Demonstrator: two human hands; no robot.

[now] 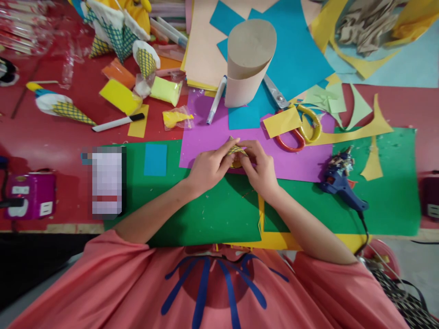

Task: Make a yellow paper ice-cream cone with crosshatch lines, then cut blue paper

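Note:
Both my hands meet over the purple paper sheet near the table's middle. My left hand and my right hand are closed, pinching a small yellow paper piece with a dark criss-cross pattern between the fingertips. Much of that piece is hidden by my fingers. The purple sheet lies on green sheets.
A rolled brown paper cone stands behind my hands. Scissors with red and yellow handles lie to the right, a blue glue gun further right. White markers, patterned paper cones, yellow packets and coloured paper scraps cover the red table.

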